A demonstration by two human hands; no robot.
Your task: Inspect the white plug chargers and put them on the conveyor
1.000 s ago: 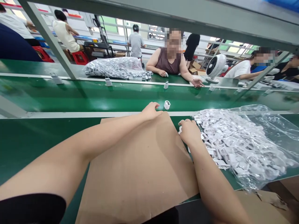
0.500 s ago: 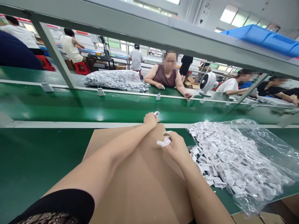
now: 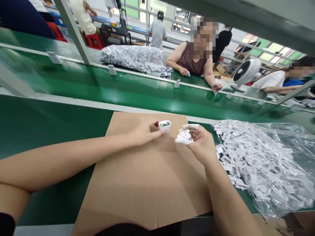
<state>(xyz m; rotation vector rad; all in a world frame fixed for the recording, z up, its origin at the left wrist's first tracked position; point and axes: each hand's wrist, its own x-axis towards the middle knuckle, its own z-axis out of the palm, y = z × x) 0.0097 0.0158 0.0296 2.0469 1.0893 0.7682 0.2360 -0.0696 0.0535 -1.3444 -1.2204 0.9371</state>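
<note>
My left hand (image 3: 145, 131) grips a white charger housing (image 3: 165, 128) between thumb and fingers, its open end facing up and green circuitry showing inside. To its right, my right hand (image 3: 203, 144) is closed on a small white plastic cover (image 3: 185, 137), with white coverings on the thumb and a fingertip. The two pieces are a short gap apart. Both hands are above a sheet of brown cardboard (image 3: 147, 183) lying on the green bench. At the right, a clear bag spills a heap of white plastic covers (image 3: 258, 164) beside my right forearm.
Beyond the cardboard runs a green conveyor belt (image 3: 137, 95), with white chargers (image 3: 177, 83) along its far edge. Across it, a co-worker (image 3: 194, 62) sits beside a bag of parts (image 3: 133, 59) and a white fan (image 3: 247, 73). A metal beam (image 3: 258, 23) crosses overhead.
My left hand has drawn back from the belt's near edge with the charger housing, toward my right hand. My right hand still holds the cover. The view has tilted downward.
</note>
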